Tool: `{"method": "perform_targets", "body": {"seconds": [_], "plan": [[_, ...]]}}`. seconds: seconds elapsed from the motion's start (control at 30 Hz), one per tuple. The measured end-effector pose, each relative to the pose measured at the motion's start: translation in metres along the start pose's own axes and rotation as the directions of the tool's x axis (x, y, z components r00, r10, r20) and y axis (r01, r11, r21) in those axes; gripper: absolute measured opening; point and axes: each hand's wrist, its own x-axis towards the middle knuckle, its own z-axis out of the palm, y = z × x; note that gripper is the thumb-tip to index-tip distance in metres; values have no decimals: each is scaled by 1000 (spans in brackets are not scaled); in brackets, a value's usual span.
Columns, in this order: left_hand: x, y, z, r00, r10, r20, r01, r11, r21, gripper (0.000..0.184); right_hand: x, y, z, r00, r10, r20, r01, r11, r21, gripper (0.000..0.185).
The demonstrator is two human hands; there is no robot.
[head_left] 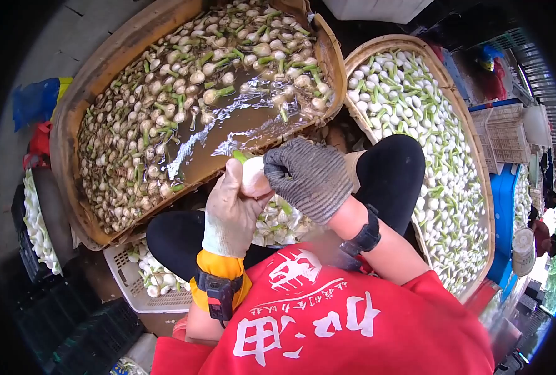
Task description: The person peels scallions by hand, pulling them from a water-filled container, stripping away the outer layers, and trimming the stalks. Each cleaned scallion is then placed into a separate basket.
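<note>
My left hand (228,209), in a pale glove, grips a white garlic bulb (253,177) with a short green stem pointing up and away. My right hand (308,178) wears a grey striped knitted glove, and its fingers are curled closed against the bulb's right side. Whether a small tool or a bit of skin is pinched there is hidden. Below the hands, between the knees, lies a heap of pale bulbs and skins (281,224). A brown tub (71,159) just beyond holds murky water and many dirty, unpeeled bulbs with green stems.
To the right, a long tray (478,156) is full of clean white bulbs. A white plastic basket (159,304) with more bulbs stands at lower left, near dark crates (96,337). Blue tubs (504,212) and a pale crate (501,134) stand at far right.
</note>
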Motion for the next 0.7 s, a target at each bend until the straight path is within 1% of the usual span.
{"method": "perform_targets", "body": {"seconds": [0.03, 0.07, 0.1, 0.17, 0.2, 0.23, 0.3, 0.33, 0.37, 0.4, 0.43, 0.47, 0.5, 0.53, 0.57, 0.6, 0.63, 0.67, 0.7], "plan": [[-4, -2, 1, 999, -2, 33, 1, 999, 37, 50, -2, -2, 1, 1000, 21, 20, -20, 1000, -15, 12], [-10, 0, 0, 999, -30, -12, 31, 997, 72, 52, -3, -4, 2, 998, 40, 40, -39, 999, -29, 12], [-11, 1, -2, 1000, -22, -9, 22, 997, 72, 52, -6, -7, 0, 999, 31, 36, -30, 999, -30, 12], [-10, 1, -16, 992, -114, 60, 102, 979, 177, 57, -13, -15, -3, 993, -12, 118, -13, 978, 210, 11], [-13, 3, -17, 991, -97, 89, 73, 968, 238, 61, -13, -22, -10, 972, 8, 234, -74, 958, 275, 11], [-16, 7, -16, 990, -79, 117, 41, 954, 297, 65, -13, -22, -13, 973, 4, 232, -69, 959, 274, 11], [-36, 17, -5, 960, -210, 186, 71, 824, 561, 71, -10, -16, -21, 998, 63, 5, -63, 975, 213, 10], [-40, 17, 2, 956, -242, 164, 119, 836, 536, 76, -1, -8, -30, 981, 132, -140, -110, 982, 155, 10], [-48, 14, 13, 972, -190, 139, 106, 880, 462, 76, 9, 14, -33, 933, 156, -325, -135, 987, 87, 9], [-51, 11, 12, 976, -170, 138, 92, 891, 444, 72, 16, 41, -38, 869, 328, -371, -307, 945, 115, 10], [-53, 9, 8, 979, -149, 136, 78, 901, 426, 69, 20, 50, -47, 816, 425, -393, -451, 892, 28, 15], [-54, 7, 6, 981, -140, 135, 70, 901, 427, 69, 17, 51, -51, 847, 476, -238, -497, 867, -34, 16], [-55, 5, 3, 985, -118, 126, 61, 922, 382, 64, 12, 46, -54, 846, 527, -79, -532, 840, -106, 18], [-56, 4, 2, 988, -102, 117, 57, 940, 336, 59, 1, 42, -47, 895, 446, 25, -443, 894, -68, 20], [-57, 2, 2, 987, -106, 120, 60, 941, 334, 59, -11, 35, -40, 927, 354, 124, -354, 935, -24, 23], [-56, 0, 2, 987, -90, 132, 37, 933, 358, 54, -20, 23, -35, 933, 326, 153, -341, 936, 89, 29], [-56, -2, 2, 987, -72, 142, 12, 925, 380, 50, -26, 17, -27, 923, 336, 189, -377, 889, 260, 36], [-56, -5, 2, 987, -71, 141, 13, 927, 375, 50, -32, 7, -25, 916, 342, 208, -399, 821, 407, 40], [-55, -8, 1, 990, 76, 116, -130, 797, 589, 43, -33, -3, -25, 911, 345, 226, -411, 730, 546, 44]]}}
